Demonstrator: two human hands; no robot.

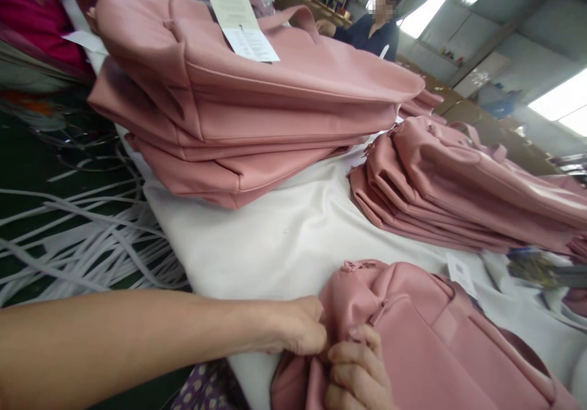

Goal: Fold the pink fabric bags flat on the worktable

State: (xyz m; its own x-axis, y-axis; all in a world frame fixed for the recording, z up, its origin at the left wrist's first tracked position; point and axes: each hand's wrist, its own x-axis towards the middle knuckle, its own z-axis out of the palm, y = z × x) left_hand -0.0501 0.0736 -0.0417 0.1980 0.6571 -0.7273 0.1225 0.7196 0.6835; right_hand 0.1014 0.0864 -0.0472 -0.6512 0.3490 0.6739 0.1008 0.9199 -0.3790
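Both hands [321, 349] pinching pink bag [413, 330], white-clothed table [275, 238], dim workshop.

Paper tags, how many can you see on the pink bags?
2. One paper tag lies on top of the tall stack of pink bags at upper left; a smaller tag sits by the bag both hands grip. Others may be hidden inside the stacks.

A bag-making workshop: stacked pink bags [257, 92] on a cloth-covered table [275, 238], white straps [68, 238] heaped.
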